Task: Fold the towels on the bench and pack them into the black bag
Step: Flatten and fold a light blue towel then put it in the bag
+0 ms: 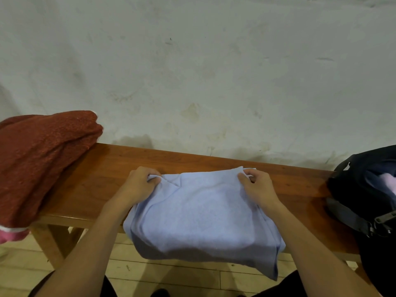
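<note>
Two hands pinch my light blue towel (199,213) at its far corners, left hand (140,185) and right hand (257,186), centre-frame on the bench (90,185). Red towel (40,163) lies left; black bag (364,189) at right edge. I read no writing.

A pale, whitish wall (192,61) fills the upper half of the view. Its plaster is scuffed and uneven, with yellowish-brown stains low down near the middle and a few dark streaks higher up on the right. Against it stands a long wooden piece of furniture whose tabletop (102,181) is a warm reddish brown, polished enough to catch a soft sheen. One slanted wooden leg (50,245) shows beneath it at the left. The floor (171,273) below is laid in light wooden boards with thin dark seams. The light is dim, even and slightly greenish, with faint shadows along the wall's base.
</note>
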`<state>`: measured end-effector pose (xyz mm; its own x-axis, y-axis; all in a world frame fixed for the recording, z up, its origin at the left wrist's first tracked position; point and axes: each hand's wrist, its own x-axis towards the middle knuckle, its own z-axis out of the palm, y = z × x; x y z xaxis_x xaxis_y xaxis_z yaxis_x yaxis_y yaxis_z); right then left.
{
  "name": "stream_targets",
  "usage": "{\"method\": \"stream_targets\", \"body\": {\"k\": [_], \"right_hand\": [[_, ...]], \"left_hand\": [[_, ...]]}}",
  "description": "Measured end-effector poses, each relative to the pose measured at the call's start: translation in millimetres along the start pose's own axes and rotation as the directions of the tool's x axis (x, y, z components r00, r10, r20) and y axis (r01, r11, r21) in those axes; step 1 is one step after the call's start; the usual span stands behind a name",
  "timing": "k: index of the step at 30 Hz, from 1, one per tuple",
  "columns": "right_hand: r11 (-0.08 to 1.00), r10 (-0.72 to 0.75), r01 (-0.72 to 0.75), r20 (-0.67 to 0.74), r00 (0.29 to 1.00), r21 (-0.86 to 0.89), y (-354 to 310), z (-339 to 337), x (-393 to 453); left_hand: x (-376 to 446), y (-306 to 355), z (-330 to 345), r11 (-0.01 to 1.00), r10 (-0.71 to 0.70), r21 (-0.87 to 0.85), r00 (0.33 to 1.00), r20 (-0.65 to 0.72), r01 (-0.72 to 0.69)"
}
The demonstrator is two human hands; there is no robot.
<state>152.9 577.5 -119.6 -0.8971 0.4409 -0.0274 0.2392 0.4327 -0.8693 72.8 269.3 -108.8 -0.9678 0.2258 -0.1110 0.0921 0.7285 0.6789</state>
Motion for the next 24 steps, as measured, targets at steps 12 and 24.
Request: {"method": "stream_targets", "body": {"k": [12,24], "right_hand": [[0.991,0.115,-0.13,-0.322,0.94,-0.027,6,-19,4],[0.947,-0.05,-0.012,-0.186,0.981,-0.322,15,-11,7]], "left_hand": [[6,-6,7,0.994,-0.003,0.112,0.991,-0.137,0.019],[11,-8,8,0.98,-0.071,0.169,0.979,-0.192,0.104]]}}
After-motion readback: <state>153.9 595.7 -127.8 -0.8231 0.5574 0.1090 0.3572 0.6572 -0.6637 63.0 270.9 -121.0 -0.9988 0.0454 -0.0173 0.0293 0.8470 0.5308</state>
